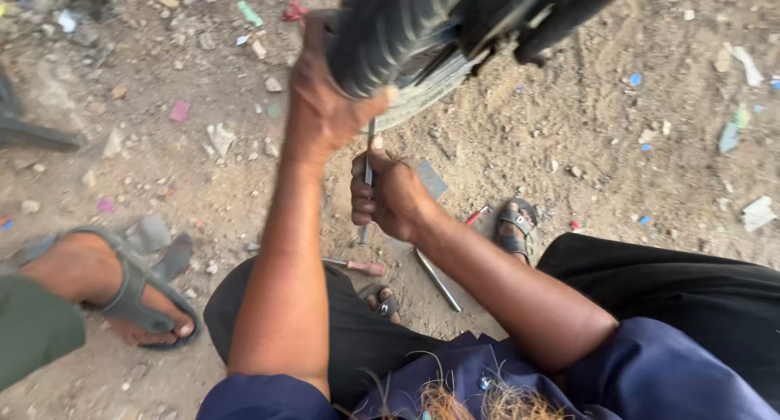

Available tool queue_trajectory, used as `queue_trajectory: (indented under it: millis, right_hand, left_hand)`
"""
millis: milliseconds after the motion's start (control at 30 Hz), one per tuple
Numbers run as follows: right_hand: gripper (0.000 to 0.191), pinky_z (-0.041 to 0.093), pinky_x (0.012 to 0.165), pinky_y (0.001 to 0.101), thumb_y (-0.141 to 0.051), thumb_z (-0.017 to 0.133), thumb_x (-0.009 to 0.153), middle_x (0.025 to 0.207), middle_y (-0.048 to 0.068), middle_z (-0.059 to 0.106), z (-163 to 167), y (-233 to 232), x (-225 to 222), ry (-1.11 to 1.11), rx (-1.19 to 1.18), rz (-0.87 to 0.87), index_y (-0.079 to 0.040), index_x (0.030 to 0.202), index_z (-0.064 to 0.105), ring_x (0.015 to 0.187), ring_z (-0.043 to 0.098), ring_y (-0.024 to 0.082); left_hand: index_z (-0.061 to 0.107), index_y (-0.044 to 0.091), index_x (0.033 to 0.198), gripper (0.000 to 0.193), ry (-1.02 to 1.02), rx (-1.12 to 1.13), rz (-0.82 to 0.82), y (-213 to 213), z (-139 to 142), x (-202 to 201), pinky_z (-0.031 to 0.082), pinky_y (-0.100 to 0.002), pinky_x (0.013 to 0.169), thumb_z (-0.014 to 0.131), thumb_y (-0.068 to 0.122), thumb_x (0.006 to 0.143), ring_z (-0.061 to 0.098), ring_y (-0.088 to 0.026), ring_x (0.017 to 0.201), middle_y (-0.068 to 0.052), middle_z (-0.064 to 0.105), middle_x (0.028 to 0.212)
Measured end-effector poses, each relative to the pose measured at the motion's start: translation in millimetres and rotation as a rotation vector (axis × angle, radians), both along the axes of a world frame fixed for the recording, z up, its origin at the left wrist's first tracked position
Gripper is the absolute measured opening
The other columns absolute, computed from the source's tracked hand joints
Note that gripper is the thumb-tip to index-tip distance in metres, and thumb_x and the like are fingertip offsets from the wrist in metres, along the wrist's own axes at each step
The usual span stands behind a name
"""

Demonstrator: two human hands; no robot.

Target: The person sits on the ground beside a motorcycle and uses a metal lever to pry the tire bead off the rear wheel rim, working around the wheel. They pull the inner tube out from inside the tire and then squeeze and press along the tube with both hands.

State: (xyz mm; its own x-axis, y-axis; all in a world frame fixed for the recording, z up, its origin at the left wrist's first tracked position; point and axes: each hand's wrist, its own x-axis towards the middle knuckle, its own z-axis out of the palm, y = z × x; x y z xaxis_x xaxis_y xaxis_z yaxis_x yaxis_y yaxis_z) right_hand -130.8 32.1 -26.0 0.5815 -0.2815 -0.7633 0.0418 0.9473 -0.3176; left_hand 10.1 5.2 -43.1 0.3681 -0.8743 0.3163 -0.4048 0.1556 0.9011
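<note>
While gripping the black tyre (pixel 382 30) at the top, left hand (pixel 321 103) closed tight. Right hand (pixel 390 197) just under tyre, fist shut round thin metal tool (pixel 368 172) poked at rim (pixel 422 91). Tyre still on rim; prying barely begun, it seems.

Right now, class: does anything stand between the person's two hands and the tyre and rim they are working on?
Nothing visible does. The left hand already grips the black tyre directly. The right hand holds a thin metal tool whose upper end reaches the rim just beside the left thumb.
</note>
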Motion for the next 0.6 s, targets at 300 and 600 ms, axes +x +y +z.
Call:
queue_trajectory:
  millis: [300, 600]
  right_hand:
    - [0.042, 0.068, 0.080, 0.0493, -0.037, 0.056, 0.103, 0.094, 0.012, 0.077, -81, -37, -48, 0.241, -0.795, 0.531, 0.002, 0.115, 0.069, 0.084, 0.078, 0.028]
    - [0.099, 0.028, 0.117, 0.0550, -0.043, 0.085, 0.081, 0.151, 0.020, 0.046, -162, -150, -29, 0.410, -1.620, 0.906, -0.011, 0.157, 0.030, 0.136, 0.045, 0.045]
  left_hand:
    - [0.057, -0.003, 0.128, 0.062, -0.067, 0.714, -0.315, 59, 14, 13, 0.058, -0.041, 0.074, 0.071, 0.050, 0.100, 0.072, -0.028, 0.087, -0.019, 0.072, 0.104]
    - [0.072, 0.007, 0.108, 0.028, 0.477, 0.881, -0.223, 94, 4, 19, 0.038, -0.024, 0.042, 0.066, 0.031, 0.095, 0.053, -0.006, 0.050, 0.002, 0.059, 0.063]
